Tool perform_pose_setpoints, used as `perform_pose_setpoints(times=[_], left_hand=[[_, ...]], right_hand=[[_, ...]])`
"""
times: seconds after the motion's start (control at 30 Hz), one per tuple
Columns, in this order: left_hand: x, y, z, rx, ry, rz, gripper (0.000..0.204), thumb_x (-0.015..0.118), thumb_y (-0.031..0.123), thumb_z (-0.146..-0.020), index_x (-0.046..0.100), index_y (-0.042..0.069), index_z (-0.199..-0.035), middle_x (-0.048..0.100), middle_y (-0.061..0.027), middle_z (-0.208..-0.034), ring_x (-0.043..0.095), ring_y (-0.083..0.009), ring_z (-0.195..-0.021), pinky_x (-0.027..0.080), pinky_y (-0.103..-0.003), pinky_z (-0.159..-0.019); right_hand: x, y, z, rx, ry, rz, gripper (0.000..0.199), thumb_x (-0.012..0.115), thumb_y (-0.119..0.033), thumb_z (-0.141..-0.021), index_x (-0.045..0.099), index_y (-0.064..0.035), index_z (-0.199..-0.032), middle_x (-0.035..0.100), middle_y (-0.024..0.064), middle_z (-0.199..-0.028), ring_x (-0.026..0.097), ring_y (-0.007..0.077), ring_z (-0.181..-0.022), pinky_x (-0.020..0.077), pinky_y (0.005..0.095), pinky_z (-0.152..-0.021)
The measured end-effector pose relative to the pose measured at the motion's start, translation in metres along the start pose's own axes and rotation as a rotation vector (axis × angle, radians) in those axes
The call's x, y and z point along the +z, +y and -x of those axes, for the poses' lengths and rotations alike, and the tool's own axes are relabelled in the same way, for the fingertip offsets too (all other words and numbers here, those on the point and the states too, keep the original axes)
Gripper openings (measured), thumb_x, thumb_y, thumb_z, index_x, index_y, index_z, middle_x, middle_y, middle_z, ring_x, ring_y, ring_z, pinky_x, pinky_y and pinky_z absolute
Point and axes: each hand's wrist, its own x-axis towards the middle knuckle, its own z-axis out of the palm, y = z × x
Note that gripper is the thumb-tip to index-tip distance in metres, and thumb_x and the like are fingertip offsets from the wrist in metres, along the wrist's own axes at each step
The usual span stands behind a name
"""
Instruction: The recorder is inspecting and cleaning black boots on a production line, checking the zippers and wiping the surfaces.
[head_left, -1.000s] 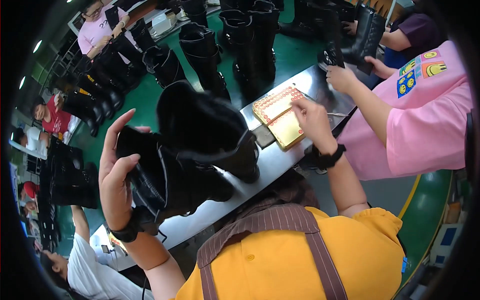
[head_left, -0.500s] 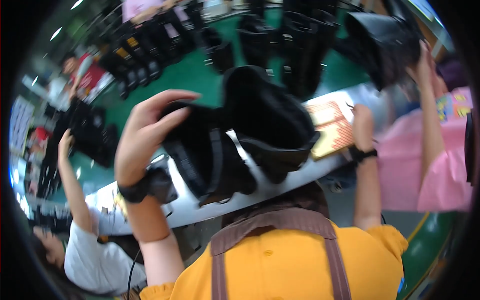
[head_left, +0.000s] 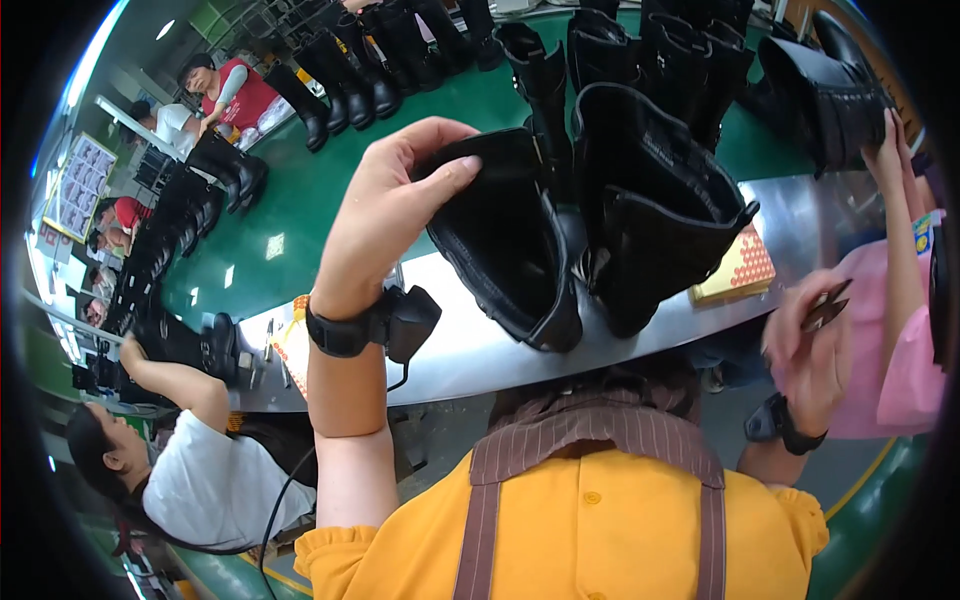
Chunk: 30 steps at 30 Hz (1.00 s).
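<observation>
My left hand [head_left: 385, 205] grips the top edge of a black boot [head_left: 500, 235], thumb inside the opening and fingers round the outside. The boot leans with its open shaft facing me. Just right of it a second black boot [head_left: 655, 215] stands upright on the metal table edge, its shaft wide at the top and a pull tab at the side. My right hand [head_left: 810, 345] is off to the right, beyond the table edge, closed round small dark snips [head_left: 826, 305] with two pointed tips showing. It is apart from both boots.
A yellow and orange patterned pad [head_left: 735, 270] lies on the metal table top [head_left: 430, 290] behind the right boot. Rows of black boots [head_left: 350, 75] stand on the green surface [head_left: 300, 190]. A co-worker in pink at right handles another boot [head_left: 820, 95]; one in white [head_left: 215, 470] sits at left.
My right hand has moved right and toward me, away from the table, with the snips. My left hand keeps its hold on the boot. The view has shifted left.
</observation>
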Motion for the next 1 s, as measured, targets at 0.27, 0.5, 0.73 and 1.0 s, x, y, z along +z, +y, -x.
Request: perform_pose_setpoints(times=[0.27,0.5,0.73,1.0], left_hand=[[-0.012,0.032,0.012,0.015,-0.249,-0.435,0.019,0.072,0.012,-0.085,0.063,0.001,-0.098,0.059,0.0043,-0.077,0.048,-0.0008,-0.071,0.040,-0.018,-0.064],[-0.006,0.042,0.036,-0.029,-0.230,-0.252,0.039,0.060,0.004,-0.090,0.056,0.000,-0.128,0.051,0.0078,-0.077,0.041,0.0007,-0.069,0.032,-0.016,-0.062],[0.010,0.038,0.075,-0.054,-0.158,-0.018,0.040,0.057,-0.001,-0.087,0.055,-0.007,-0.127,0.060,-0.0007,-0.087,0.049,-0.0022,-0.077,0.038,-0.017,-0.068],[-0.002,0.020,0.094,-0.066,-0.145,0.087,0.040,0.058,-0.002,-0.089,0.054,-0.003,-0.129,0.067,-0.0077,-0.104,0.060,-0.0099,-0.099,0.046,-0.023,-0.087]], right_hand=[[0.095,0.039,-0.039,0.094,-0.174,0.153,0.016,0.063,-0.005,-0.090,0.053,-0.0052,-0.102,0.048,-0.0054,-0.082,0.041,-0.0018,-0.070,0.0324,0.0147,-0.057],[0.122,0.066,-0.038,-0.225,-0.421,0.249,0.052,0.051,0.017,-0.069,0.067,-0.0058,-0.112,0.066,0.0082,-0.099,0.061,0.0149,-0.081,0.0465,0.0233,-0.066],[0.139,0.065,-0.026,-0.020,-0.279,0.234,0.059,0.075,0.001,-0.075,0.054,-0.0127,-0.128,0.063,0.0011,-0.076,0.056,0.0085,-0.056,0.0441,0.0198,-0.056],[0.146,0.084,-0.030,-0.240,-0.215,0.307,0.049,0.076,0.006,-0.071,0.066,-0.0087,-0.118,0.059,0.0070,-0.093,0.061,0.0173,-0.079,0.0515,0.0282,-0.066]])
